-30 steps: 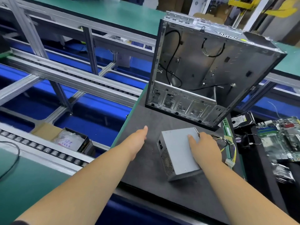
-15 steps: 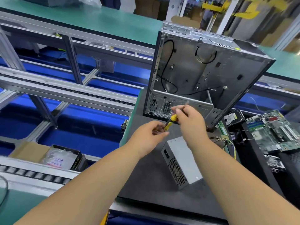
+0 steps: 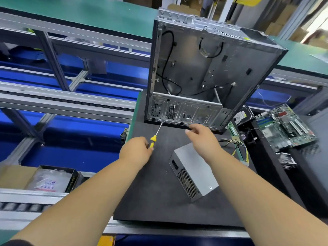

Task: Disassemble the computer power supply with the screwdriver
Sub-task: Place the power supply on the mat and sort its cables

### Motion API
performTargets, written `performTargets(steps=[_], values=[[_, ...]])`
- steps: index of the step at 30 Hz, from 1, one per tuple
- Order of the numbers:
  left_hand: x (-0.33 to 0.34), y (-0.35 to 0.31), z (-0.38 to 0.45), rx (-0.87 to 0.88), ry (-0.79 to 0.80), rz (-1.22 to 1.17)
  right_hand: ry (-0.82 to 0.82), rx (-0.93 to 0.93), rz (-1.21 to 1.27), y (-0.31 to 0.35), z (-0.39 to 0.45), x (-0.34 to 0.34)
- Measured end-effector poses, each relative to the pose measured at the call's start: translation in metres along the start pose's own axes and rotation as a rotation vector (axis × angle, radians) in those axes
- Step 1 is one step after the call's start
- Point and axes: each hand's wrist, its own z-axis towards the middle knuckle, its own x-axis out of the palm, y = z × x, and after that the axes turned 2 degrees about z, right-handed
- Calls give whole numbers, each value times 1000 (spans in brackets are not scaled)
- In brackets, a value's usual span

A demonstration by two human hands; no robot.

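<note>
My left hand (image 3: 136, 150) grips the yellow-handled screwdriver (image 3: 156, 134), thin steel shaft angled up toward the open metal case (image 3: 204, 75). My right hand (image 3: 202, 137) hovers loosely curled, holding nothing. The boxy grey power supply (image 3: 195, 171), mesh-vented side, lies on the dark matte mat (image 3: 156, 192), below my right wrist. Green benches, aluminium conveyor frames behind.

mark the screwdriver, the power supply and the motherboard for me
screwdriver (image 3: 153, 138): head view, yellow handle above the left hand.
power supply (image 3: 198, 167): head view, grey top face.
motherboard (image 3: 285, 125): head view, green board's middle.
</note>
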Motion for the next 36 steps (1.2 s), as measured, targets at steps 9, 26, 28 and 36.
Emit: performTargets(steps=[9, 26, 28, 36], values=[[14, 0, 1, -13, -31, 245, -37, 192, -333, -40, 15, -34], [43, -73, -37, -449, 343, -771, 92, 219, -355, -71, 27, -34], [46, -83, -42, -478, 387, -840, 114, 232, -326, -72, 30, -42], [53, -121, -47, -474, 391, -1121, 169, 290, -167, -77, 35, -59]])
